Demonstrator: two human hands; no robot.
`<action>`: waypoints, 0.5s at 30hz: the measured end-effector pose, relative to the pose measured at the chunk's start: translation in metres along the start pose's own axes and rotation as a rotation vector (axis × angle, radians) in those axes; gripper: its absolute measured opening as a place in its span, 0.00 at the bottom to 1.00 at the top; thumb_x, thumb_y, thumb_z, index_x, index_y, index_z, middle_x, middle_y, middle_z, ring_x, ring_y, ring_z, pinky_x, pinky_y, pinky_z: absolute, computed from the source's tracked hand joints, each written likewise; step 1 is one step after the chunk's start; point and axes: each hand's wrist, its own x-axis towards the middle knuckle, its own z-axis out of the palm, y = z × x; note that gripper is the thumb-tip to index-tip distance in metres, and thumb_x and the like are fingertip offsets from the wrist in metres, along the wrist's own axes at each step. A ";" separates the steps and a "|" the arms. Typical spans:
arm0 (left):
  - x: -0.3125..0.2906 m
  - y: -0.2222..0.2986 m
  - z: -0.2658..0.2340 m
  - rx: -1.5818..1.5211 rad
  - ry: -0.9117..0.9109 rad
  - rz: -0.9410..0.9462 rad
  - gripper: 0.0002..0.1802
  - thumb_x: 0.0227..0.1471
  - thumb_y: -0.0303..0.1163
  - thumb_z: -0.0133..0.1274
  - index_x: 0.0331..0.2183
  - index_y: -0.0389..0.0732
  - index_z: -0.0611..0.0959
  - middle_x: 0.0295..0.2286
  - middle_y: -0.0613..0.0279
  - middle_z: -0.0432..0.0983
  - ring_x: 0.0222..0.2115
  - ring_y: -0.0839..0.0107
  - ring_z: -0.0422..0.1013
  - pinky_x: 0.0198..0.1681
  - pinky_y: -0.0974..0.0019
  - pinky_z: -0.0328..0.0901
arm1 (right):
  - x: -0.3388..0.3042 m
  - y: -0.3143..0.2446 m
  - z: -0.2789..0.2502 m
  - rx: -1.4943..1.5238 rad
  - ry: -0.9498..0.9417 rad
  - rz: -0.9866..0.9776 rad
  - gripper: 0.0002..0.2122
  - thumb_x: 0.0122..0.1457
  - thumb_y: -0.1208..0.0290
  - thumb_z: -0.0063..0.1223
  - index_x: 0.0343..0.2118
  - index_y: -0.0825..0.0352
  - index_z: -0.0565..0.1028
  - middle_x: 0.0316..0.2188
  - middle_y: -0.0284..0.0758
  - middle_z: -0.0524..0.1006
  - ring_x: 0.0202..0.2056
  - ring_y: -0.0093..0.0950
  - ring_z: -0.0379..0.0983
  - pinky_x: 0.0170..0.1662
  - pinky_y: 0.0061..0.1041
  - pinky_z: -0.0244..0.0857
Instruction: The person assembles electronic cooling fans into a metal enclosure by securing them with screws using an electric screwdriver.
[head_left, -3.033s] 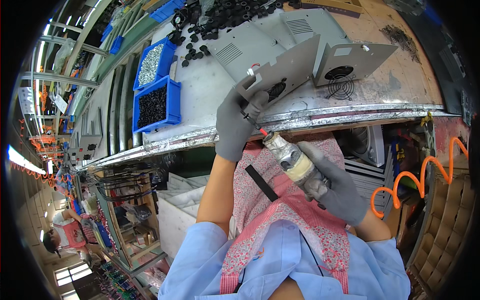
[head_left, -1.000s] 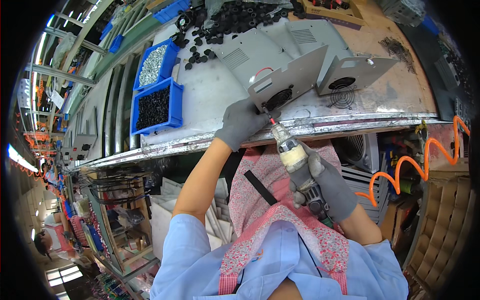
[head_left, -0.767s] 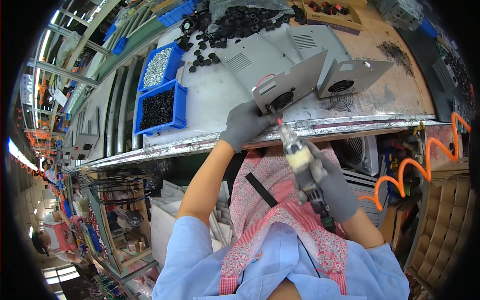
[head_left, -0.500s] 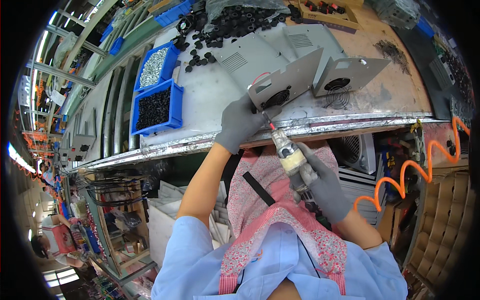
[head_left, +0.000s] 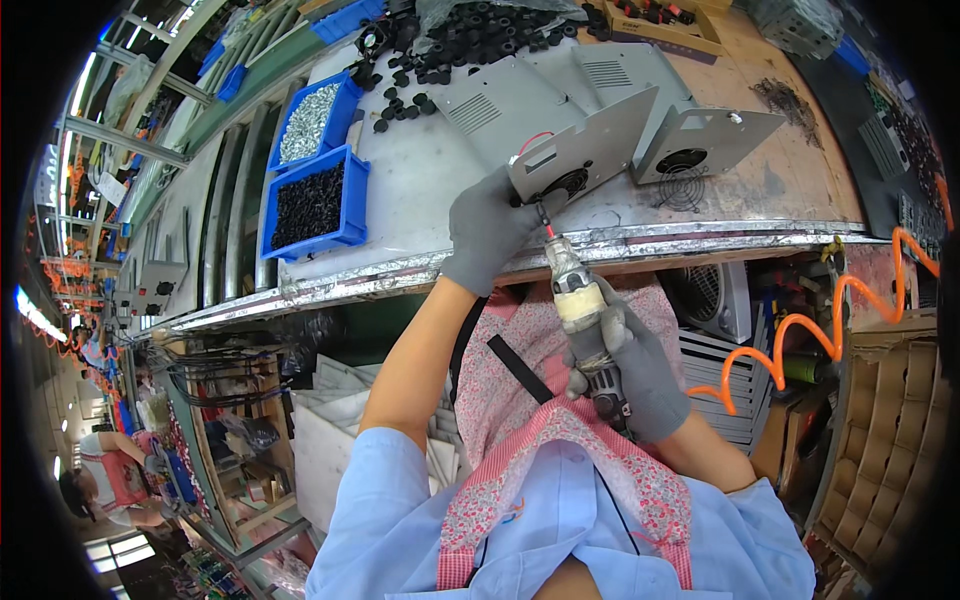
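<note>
My right hand [head_left: 640,365], in a grey glove, is wrapped round a worn, tape-bound power screwdriver [head_left: 583,318] that points up and away from me. Its bit meets the lower left corner of a grey sheet-metal housing [head_left: 600,140] standing at the table's near edge. A round black fan [head_left: 570,183] is set in that upright panel. My left hand [head_left: 490,228], gloved too, grips the same corner beside the bit; its fingertips are partly hidden. Immediately to the right stands a second grey housing [head_left: 735,140] with its own fan, a wire fan guard [head_left: 682,188] lying against its front.
Left of the housings sit a blue bin of black screws [head_left: 357,225] and a blue bin of silver hardware [head_left: 347,110]. Black round parts [head_left: 470,40] lie heaped at the back, near an open carton [head_left: 690,40]. An orange coiled hose [head_left: 800,325] hangs at the right.
Both hands and the screwdriver have shifted slightly up and right, and the screwdriver stands a bit steeper. The housing's corner appears slightly farther right. The orange hose has swung.
</note>
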 end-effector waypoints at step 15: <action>0.002 -0.008 0.003 0.030 -0.007 0.011 0.25 0.37 0.51 0.61 0.37 0.48 0.80 0.26 0.63 0.79 0.27 0.68 0.75 0.31 0.68 0.67 | -0.001 -0.008 0.005 0.021 -0.013 0.001 0.35 0.56 0.46 0.43 0.59 0.66 0.50 0.23 0.39 0.71 0.17 0.24 0.70 0.20 0.22 0.67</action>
